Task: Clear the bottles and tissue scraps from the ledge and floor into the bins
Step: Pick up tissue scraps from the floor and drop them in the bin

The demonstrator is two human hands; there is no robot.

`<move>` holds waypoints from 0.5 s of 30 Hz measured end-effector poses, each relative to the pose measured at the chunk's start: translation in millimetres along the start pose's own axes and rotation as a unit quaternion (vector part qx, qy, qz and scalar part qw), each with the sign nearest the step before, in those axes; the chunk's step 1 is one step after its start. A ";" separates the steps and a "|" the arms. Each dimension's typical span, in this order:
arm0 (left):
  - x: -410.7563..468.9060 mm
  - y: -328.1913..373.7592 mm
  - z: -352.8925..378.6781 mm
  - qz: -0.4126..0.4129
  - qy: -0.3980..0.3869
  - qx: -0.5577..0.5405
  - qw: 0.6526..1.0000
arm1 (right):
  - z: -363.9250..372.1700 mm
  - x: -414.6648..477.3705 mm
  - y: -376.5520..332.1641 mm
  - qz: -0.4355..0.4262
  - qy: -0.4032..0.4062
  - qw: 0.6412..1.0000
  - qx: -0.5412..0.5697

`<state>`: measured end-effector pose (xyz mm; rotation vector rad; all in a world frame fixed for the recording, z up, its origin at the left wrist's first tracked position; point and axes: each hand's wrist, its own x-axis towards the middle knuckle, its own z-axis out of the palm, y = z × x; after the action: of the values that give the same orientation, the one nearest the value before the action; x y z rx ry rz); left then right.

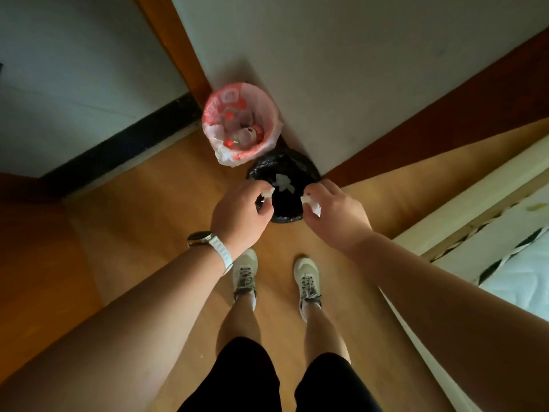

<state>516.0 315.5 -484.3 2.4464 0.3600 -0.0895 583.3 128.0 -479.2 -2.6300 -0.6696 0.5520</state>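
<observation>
Two bins stand on the wooden floor against the wall. The farther bin [269, 114] has a pink and white liner and holds plastic bottles [248, 133]. The nearer bin [292, 166] has a black liner, with a white tissue scrap [282, 183] lying inside. Both my hands hover over the black bin. My left hand [240, 211] pinches a small white tissue scrap [268, 193] at the bin's left rim. My right hand [334, 211] pinches another white tissue scrap [312, 203] at its right rim.
A bed with a pale frame and mattress [490, 233] runs along the right. A dark wooden skirting [430, 129] lines the wall behind the bins. A black threshold strip [118, 144] lies at the left. My shoes [246, 272] stand just short of the black bin.
</observation>
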 end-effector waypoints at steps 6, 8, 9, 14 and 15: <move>45.4 -71.0 68.7 0.014 -0.058 0.026 0.998 | 87.8 49.2 25.9 0.039 0.004 0.999 -0.001; 57.1 -91.0 89.7 0.017 -0.085 0.032 0.996 | 114.1 62.4 36.4 0.053 -0.014 0.998 -0.012; 61.7 -100.2 99.3 0.021 -0.098 0.033 0.994 | 125.6 67.5 42.0 0.062 -0.026 0.997 -0.021; 67.7 -127.0 114.8 0.041 -0.135 0.042 0.989 | 150.0 72.3 50.8 0.084 -0.060 0.993 -0.058; 66.0 -128.3 110.5 0.046 -0.139 0.051 0.988 | 147.7 69.9 48.8 0.087 -0.067 0.991 -0.077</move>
<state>546.4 358.3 -658.3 2.5022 0.1201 -0.4133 591.1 161.4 -646.2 -2.8333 -0.5451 0.7605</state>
